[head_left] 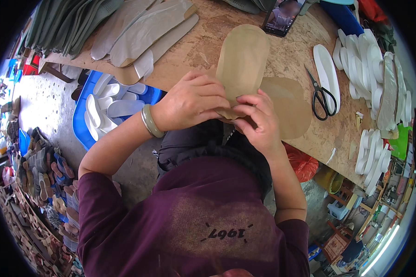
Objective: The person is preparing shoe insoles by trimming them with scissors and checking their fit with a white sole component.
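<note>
Blue bin (82, 121) under the worktop (289, 57) edge holds white soles (112, 107). Both hands, left hand (192, 102) and right hand (260, 121), pinch a tan insole (242, 60) near the worktop's edge.

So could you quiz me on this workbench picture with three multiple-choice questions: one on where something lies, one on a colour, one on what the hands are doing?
1. Where do the scissors lie?
A. On the table, right of the tan insole
B. In the blue bin
C. On the floor

2. What colour is the bin of white insoles under the table's edge?
A. Red
B. Blue
C. Yellow

3. What are the two hands doing?
A. Resting empty on the table
B. Cutting with the scissors
C. Both gripping the near end of the tan insole

Answers: 1 A, the black-handled scissors sit on the table beside a white insole. 2 B, its rim shows blue. 3 C, the left hand and right hand close on the insole's lower end.
</note>
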The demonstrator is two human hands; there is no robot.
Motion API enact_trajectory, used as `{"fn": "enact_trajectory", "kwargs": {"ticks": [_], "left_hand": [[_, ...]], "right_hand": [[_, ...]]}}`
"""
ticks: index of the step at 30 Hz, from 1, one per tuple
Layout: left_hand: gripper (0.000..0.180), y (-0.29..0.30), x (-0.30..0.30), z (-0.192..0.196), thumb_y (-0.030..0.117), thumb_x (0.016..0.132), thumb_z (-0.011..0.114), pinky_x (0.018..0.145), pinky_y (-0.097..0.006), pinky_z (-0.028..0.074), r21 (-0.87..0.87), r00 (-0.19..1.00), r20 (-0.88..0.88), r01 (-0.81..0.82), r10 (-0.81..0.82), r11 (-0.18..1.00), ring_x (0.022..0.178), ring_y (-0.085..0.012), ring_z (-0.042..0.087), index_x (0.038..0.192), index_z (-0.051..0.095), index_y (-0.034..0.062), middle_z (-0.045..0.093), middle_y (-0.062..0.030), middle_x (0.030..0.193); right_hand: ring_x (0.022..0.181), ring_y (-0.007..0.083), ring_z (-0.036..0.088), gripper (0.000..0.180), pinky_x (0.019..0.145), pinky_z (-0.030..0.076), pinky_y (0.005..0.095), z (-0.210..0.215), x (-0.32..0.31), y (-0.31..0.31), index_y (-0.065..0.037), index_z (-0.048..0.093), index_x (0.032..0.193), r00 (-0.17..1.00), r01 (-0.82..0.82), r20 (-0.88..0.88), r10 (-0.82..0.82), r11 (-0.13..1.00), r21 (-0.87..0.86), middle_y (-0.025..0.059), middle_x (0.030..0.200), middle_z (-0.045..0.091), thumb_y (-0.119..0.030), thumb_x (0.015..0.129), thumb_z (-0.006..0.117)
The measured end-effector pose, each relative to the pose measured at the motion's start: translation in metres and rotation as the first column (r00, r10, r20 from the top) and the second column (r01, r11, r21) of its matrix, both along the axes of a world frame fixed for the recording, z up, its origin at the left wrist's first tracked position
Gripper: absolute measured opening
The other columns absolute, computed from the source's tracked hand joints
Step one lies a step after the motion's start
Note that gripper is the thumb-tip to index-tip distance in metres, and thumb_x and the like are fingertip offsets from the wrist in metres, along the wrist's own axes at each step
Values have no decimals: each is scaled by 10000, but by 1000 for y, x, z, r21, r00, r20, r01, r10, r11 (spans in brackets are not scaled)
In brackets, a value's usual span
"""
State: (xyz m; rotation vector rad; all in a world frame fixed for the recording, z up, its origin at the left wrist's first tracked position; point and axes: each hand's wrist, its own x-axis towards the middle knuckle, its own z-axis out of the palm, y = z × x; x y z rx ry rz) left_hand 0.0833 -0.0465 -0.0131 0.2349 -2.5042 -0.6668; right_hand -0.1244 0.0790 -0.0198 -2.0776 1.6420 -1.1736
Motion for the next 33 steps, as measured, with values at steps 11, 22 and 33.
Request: {"fn": "enact_trajectory", "kwargs": {"ticks": [11, 22, 33], "left_hand": [[177, -5, 3, -16, 141, 734, 801, 971, -417, 415, -73, 996, -67, 59, -64, 996, 1110, -184, 634, 868, 686, 156, 685, 32, 1006], [268, 15, -2, -13, 142, 701, 804, 922, -387, 453, -173, 997, -80, -13, 0, 985, 1011, -166, 653, 953, 714, 154, 683, 22, 997], [203, 24, -10, -2, 111, 732, 794, 976, -430, 438, -131, 986, -107, -144, 130, 981, 1008, -206, 652, 908, 702, 149, 678, 12, 989]], "right_hand": [[1061, 199, 646, 253, 1075, 403, 485, -11, -18, -1, -172, 745, 901, 989, -139, -57, 136, 989, -59, -15, 1017, 695, -71, 683, 825], [1054, 185, 665, 241, 1092, 398, 459, -2, -11, 6, -120, 731, 935, 975, -99, -205, 81, 992, -80, 3, 1021, 711, -87, 713, 821], [993, 273, 669, 246, 912, 526, 359, 16, -33, 16, -18, 702, 1075, 942, 202, 264, -208, 978, 51, 115, 1080, 696, -43, 833, 737]]}}
